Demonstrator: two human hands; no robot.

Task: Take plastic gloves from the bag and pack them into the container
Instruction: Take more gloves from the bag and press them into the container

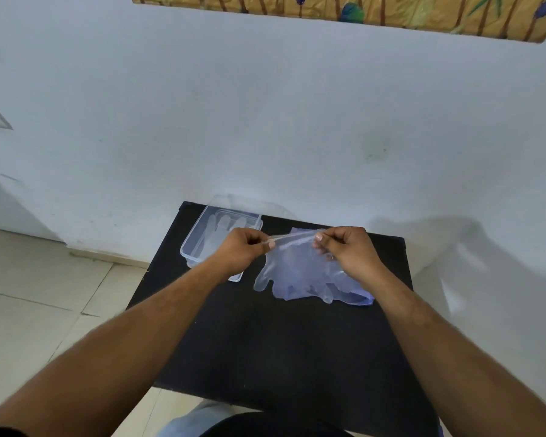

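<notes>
a: hands?
b: left hand (245, 247) pinched shut on one end of the plastic glove (292, 239) cuff, thumb against forefinger. right hand (347, 247) same, pinched on the other end. cuff stretched taut between the two, held above the table (265, 342).

a: rest of the glove?
b: hanging down from the cuff, fingers pointing toward the near edge, draped over the bag (356, 294). can't tell if the fingertips touch the tabletop.

a: bag location?
b: lying flat toward the far right corner of the table, under the right hand. bluish, more gloves showing through, count unclear.

a: container?
b: clear container (202, 241) at the far left corner, open, overhanging the left edge slightly. near end hidden behind the left wrist. gloves already flat inside, fingers toward the wall (265, 121). well left of the bag, not touching.
</notes>
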